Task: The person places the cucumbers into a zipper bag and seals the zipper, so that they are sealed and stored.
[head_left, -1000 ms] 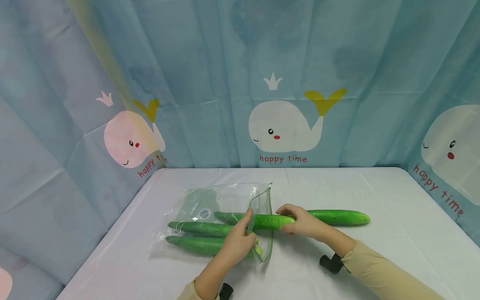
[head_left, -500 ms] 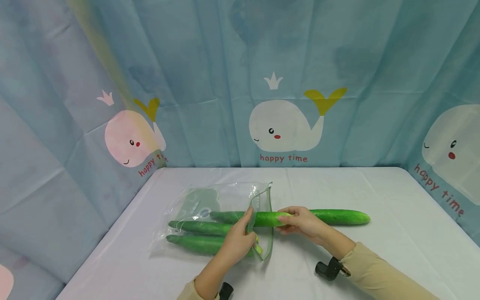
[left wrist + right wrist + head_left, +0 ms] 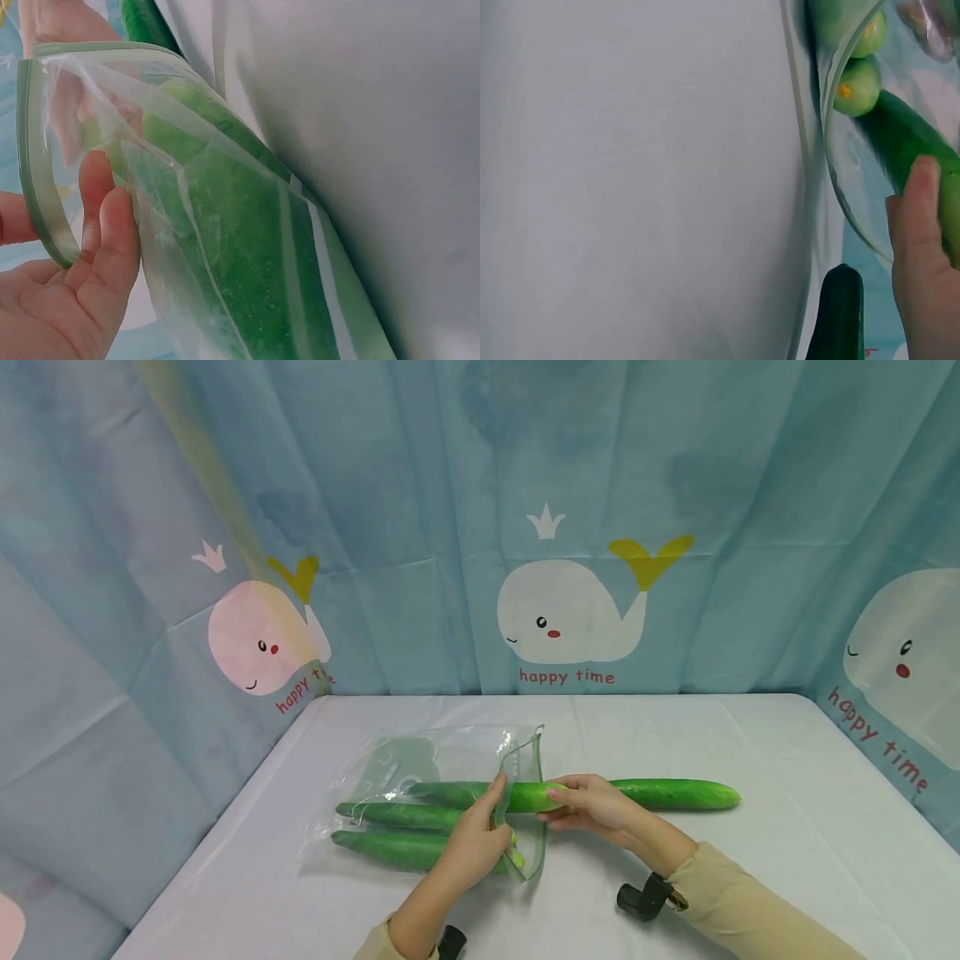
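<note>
A clear zip bag [image 3: 465, 743] with a green-edged mouth lies on its side, its mouth facing right. Two cucumbers, an upper one [image 3: 397, 815] and a lower one [image 3: 390, 849], rest inside it. My left hand [image 3: 474, 843] pinches the bag's near rim, thumb and fingers on the film in the left wrist view. My right hand [image 3: 592, 808] grips the pale end of a third cucumber [image 3: 525, 797], most of which is inside the bag. Behind that hand, another cucumber [image 3: 678, 794] lies on the table.
The table [image 3: 787, 877] has a white cover. A blue curtain [image 3: 420, 527] with printed whales stands along its back and sides. Black wrist cameras, such as the right one [image 3: 643, 897], stick out below the sleeves.
My right hand has moved left, sliding the held cucumber further into the bag. Its grip has shifted to the cucumber's end. My left hand and the bag have stayed in place.
</note>
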Available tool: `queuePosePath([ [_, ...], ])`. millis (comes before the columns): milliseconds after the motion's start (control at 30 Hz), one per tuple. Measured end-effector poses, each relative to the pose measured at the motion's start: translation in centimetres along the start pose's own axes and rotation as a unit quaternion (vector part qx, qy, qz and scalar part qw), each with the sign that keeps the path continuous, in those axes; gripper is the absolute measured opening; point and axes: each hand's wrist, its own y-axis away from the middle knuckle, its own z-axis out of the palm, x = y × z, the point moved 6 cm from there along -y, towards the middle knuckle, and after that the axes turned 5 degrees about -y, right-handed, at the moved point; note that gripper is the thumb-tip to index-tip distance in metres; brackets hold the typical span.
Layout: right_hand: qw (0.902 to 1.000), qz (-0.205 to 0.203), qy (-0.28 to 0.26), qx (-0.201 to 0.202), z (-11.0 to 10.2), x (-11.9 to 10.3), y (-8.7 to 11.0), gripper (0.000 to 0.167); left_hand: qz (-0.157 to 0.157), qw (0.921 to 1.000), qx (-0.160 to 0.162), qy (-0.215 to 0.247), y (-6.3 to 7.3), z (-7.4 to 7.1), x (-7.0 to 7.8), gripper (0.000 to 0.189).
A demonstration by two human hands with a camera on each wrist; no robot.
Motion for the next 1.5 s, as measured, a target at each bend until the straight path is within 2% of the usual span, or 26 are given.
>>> queuePosePath([
  [233, 0.9999, 0.0, -0.013, 0.006, 0.3, 0.3, -0.3, 0.051, -0.002, 1.0, 0.001, -0.001, 0.1, 0.0, 0.1, 0.075],
  [433, 0.9999, 0.007, -0.014, 0.007, 0.5, 0.7, -0.7, 0.056, -0.001, 1.0, 0.0, 0.001, 0.2, 0.0, 0.2, 0.075],
  [600, 0.9999, 0.009, -0.006, -0.002, 0.9, 0.8, -1.0, 0.057, -0.005, 1.0, -0.001, 0.001, 0.1, 0.0, 0.1, 0.074],
  [900, 0.9989, 0.023, -0.03, -0.027, 1.9, 1.1, -1.4, 0.059, -0.006, 1.0, -0.002, 0.003, 0.0, 0.0, 0.1, 0.074],
  [1033, 0.9988, 0.026, -0.037, -0.018, 2.0, 1.1, -1.5, 0.056, -0.008, 1.0, -0.004, 0.003, 0.0, 0.1, 0.1, 0.073],
  [1300, 0.9965, 0.021, -0.076, 0.025, 2.1, 1.3, -2.0, 0.045, -0.016, 0.9999, 0.001, -0.004, 0.0, 0.0, 0.1, 0.075],
  [1500, 0.9977, 0.014, -0.064, 0.018, 2.2, 1.5, -2.4, 0.044, -0.015, 0.9999, -0.004, 0.001, -0.1, 0.1, 0.1, 0.074],
])
